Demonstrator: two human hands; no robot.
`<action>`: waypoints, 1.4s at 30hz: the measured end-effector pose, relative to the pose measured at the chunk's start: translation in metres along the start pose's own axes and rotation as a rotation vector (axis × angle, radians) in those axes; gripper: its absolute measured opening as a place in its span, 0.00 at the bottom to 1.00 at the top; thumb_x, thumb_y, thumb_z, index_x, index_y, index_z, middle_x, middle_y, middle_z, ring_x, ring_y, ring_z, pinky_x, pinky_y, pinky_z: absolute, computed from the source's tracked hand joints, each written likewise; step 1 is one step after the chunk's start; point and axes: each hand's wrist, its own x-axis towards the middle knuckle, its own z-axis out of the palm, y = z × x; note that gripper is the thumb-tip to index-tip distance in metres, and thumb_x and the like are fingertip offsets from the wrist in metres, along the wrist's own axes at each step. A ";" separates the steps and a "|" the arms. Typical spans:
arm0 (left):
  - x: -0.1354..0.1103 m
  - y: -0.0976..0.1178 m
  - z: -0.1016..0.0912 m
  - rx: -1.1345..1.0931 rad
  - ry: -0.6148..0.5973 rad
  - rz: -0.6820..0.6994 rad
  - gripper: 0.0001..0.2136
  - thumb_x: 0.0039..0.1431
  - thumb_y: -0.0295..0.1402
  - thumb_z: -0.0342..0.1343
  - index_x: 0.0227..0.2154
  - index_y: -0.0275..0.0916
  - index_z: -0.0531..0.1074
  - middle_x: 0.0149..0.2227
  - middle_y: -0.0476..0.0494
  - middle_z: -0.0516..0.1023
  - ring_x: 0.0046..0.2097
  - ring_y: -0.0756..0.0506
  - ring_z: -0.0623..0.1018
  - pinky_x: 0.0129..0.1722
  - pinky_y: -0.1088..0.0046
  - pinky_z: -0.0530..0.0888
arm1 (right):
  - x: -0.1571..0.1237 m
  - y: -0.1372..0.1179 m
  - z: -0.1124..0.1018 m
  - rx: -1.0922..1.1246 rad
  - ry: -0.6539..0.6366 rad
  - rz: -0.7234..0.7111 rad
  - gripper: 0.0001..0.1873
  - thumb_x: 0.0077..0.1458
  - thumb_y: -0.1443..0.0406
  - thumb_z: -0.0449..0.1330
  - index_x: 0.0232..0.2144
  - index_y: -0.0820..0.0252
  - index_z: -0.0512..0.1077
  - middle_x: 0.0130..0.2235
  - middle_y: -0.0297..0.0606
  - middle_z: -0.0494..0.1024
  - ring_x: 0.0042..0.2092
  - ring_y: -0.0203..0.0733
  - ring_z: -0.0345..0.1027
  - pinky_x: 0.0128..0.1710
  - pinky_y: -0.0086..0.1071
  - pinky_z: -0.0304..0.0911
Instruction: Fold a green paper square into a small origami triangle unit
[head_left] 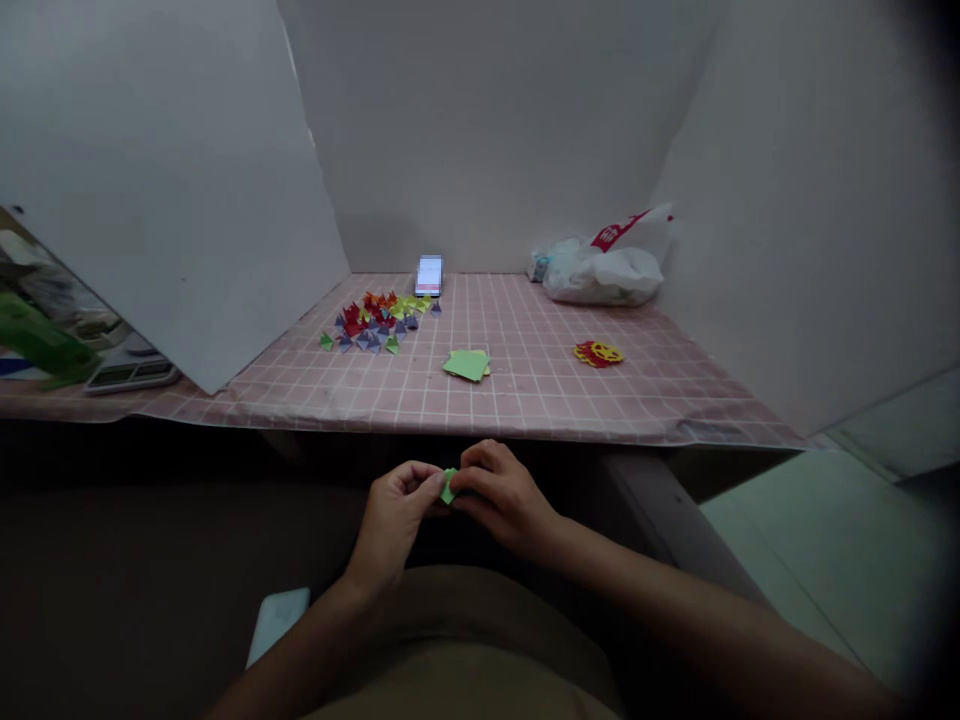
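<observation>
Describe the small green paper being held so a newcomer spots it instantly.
Start at the pink, white-gridded table cover. Below its front edge in view, pinched between left hand and right hand, is a small folded green paper. Unlike the flat green paper stack and pointed multicoloured papers on the cover, it is held.

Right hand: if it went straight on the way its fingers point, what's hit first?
The small green paper at its fingertips, then likely the left hand pinching the paper's other side. Exact depth is unclear from this single view.
</observation>
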 end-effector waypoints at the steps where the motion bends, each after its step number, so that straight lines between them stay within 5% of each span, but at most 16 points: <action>1: 0.000 -0.001 0.001 -0.007 0.006 0.003 0.10 0.48 0.38 0.66 0.26 0.35 0.76 0.26 0.48 0.76 0.30 0.50 0.74 0.30 0.76 0.74 | 0.000 0.000 0.000 -0.034 0.006 -0.006 0.05 0.58 0.69 0.58 0.37 0.57 0.73 0.38 0.40 0.69 0.40 0.43 0.63 0.39 0.38 0.63; 23: -0.004 -0.002 0.010 -0.082 0.066 -0.003 0.10 0.48 0.37 0.66 0.27 0.35 0.75 0.28 0.49 0.77 0.30 0.50 0.76 0.31 0.75 0.76 | -0.002 -0.005 0.004 -0.037 0.045 0.025 0.05 0.60 0.71 0.55 0.32 0.59 0.69 0.35 0.41 0.71 0.38 0.43 0.63 0.38 0.39 0.61; 42: -0.011 -0.007 0.015 -0.077 0.038 0.047 0.09 0.49 0.35 0.66 0.30 0.36 0.76 0.32 0.45 0.81 0.35 0.46 0.79 0.41 0.70 0.76 | 0.002 -0.011 0.006 0.186 0.176 0.339 0.07 0.55 0.72 0.56 0.27 0.58 0.64 0.33 0.37 0.67 0.36 0.41 0.63 0.35 0.35 0.61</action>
